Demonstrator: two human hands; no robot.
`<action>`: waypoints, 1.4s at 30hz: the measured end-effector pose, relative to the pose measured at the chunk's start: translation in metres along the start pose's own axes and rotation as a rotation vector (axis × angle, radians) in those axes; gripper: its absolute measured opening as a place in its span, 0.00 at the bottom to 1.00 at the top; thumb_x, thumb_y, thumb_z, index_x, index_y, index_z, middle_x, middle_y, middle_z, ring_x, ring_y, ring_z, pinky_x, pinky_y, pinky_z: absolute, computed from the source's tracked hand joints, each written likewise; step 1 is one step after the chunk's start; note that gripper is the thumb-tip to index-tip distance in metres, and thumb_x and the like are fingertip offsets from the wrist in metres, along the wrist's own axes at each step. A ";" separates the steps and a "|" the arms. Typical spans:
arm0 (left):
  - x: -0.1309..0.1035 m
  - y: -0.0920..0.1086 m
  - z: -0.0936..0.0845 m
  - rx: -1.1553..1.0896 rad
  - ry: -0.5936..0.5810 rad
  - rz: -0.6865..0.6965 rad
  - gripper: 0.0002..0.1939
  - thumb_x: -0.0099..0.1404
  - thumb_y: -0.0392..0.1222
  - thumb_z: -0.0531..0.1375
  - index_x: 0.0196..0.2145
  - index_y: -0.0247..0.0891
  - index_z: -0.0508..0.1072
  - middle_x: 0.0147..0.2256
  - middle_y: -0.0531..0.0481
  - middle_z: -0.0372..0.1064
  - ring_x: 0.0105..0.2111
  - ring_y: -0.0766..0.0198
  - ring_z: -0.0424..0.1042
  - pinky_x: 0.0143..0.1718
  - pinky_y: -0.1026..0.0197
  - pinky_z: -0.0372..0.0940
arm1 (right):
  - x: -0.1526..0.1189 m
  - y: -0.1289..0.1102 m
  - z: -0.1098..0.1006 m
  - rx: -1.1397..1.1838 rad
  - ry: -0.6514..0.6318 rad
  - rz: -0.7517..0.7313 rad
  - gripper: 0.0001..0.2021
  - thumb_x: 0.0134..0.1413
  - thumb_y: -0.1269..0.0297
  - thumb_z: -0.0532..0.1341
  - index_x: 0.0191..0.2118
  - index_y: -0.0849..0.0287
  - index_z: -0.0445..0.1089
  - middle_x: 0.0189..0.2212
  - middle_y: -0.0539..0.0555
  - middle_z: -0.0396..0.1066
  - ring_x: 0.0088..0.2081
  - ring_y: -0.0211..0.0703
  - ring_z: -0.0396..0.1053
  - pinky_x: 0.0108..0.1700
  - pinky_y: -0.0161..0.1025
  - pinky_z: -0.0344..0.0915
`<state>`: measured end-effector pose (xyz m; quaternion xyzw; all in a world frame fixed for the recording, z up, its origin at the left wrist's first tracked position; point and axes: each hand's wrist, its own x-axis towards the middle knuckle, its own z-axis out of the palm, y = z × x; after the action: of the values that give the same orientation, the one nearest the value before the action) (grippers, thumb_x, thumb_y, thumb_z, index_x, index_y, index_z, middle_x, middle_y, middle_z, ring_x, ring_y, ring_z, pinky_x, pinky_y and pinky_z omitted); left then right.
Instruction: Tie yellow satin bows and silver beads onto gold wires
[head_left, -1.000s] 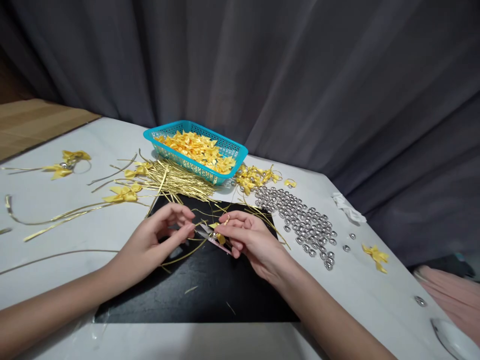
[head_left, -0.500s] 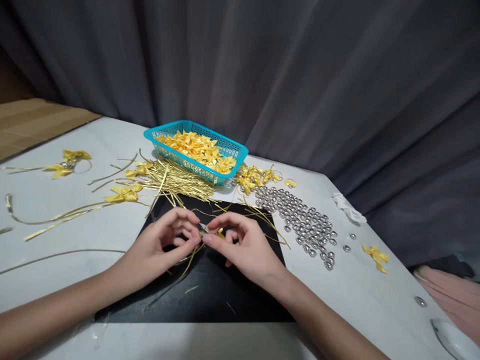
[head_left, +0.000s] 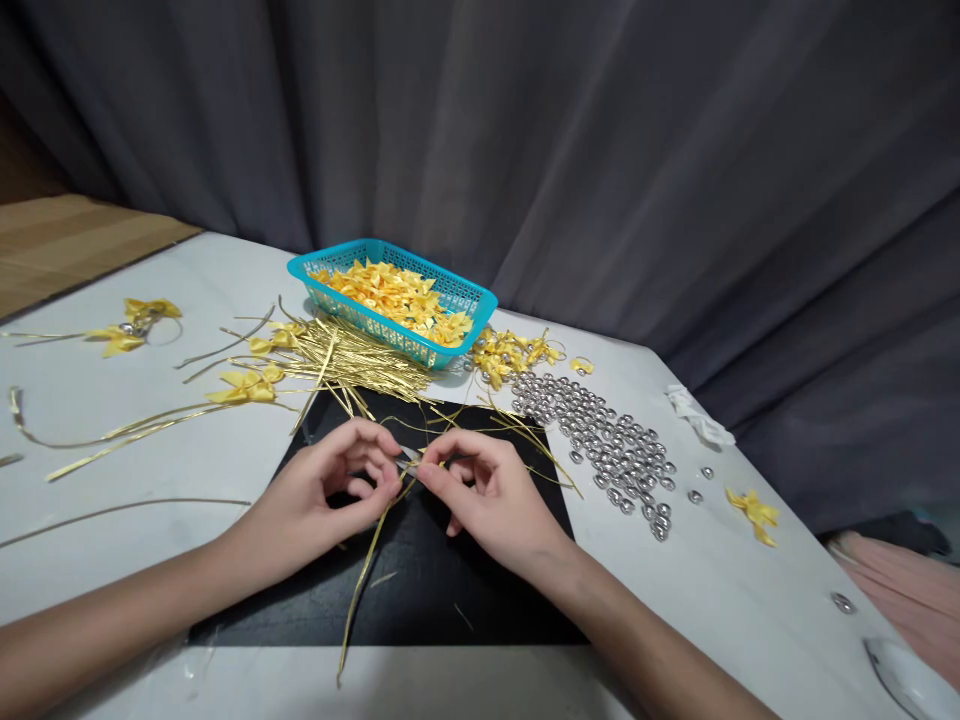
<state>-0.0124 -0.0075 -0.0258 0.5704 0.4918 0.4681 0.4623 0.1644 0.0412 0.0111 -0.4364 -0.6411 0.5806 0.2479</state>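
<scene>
Over a black mat (head_left: 450, 600), my left hand (head_left: 334, 490) and my right hand (head_left: 484, 490) face each other with fingertips nearly meeting. Both are closed in a pinch on a thin gold cord (head_left: 364, 580), whose tail hangs down past the mat's near edge. A small silvery piece (head_left: 407, 458) shows between the fingertips; its exact kind is hard to make out. Other gold cords (head_left: 360, 360) lie heaped just beyond the hands, with some strands reaching onto the mat.
A turquoise basket (head_left: 300, 268) holds yellow ribbon bows. Many silver beads (head_left: 622, 450) spread out to the right, beside a pile of beaded bows (head_left: 499, 355). Bows with cords (head_left: 251, 383) lie at left. A crumpled white tissue (head_left: 697, 415) and a single bow (head_left: 754, 513) are further right.
My right hand has shifted slightly right, widening the gap between the fingertips. The gold cord's tail now hangs lower, toward the near edge. The yellow bit by my right fingers is mostly hidden now.
</scene>
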 end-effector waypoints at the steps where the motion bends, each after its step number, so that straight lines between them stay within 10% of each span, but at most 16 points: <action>1: 0.000 -0.001 0.000 -0.001 0.000 0.000 0.09 0.61 0.40 0.61 0.38 0.40 0.66 0.33 0.52 0.67 0.33 0.68 0.71 0.30 0.69 0.69 | 0.000 -0.001 0.000 -0.004 0.003 0.013 0.04 0.49 0.67 0.63 0.29 0.60 0.69 0.17 0.43 0.57 0.17 0.29 0.53 0.17 0.28 0.55; 21: 0.007 0.005 -0.001 -0.002 0.110 -0.030 0.10 0.52 0.35 0.63 0.26 0.38 0.63 0.25 0.59 0.61 0.21 0.74 0.61 0.21 0.72 0.62 | 0.012 -0.008 -0.027 -0.098 0.150 0.039 0.08 0.50 0.64 0.62 0.25 0.59 0.65 0.16 0.45 0.62 0.13 0.31 0.57 0.15 0.30 0.56; 34: -0.002 0.002 0.005 0.065 -0.045 0.044 0.08 0.58 0.37 0.61 0.28 0.40 0.63 0.26 0.57 0.66 0.22 0.73 0.66 0.23 0.71 0.64 | 0.001 -0.005 -0.003 0.158 -0.190 0.190 0.17 0.46 0.51 0.66 0.27 0.62 0.69 0.23 0.47 0.67 0.14 0.25 0.54 0.15 0.29 0.59; 42: -0.006 0.000 0.006 0.248 -0.201 0.130 0.11 0.58 0.34 0.58 0.25 0.41 0.57 0.23 0.58 0.68 0.22 0.72 0.66 0.24 0.71 0.64 | 0.000 0.000 0.008 0.318 0.005 0.263 0.10 0.50 0.63 0.66 0.28 0.62 0.66 0.20 0.41 0.56 0.15 0.23 0.43 0.14 0.27 0.39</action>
<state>-0.0072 -0.0141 -0.0273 0.6974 0.4592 0.3735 0.4041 0.1574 0.0367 0.0095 -0.4731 -0.4781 0.7010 0.2371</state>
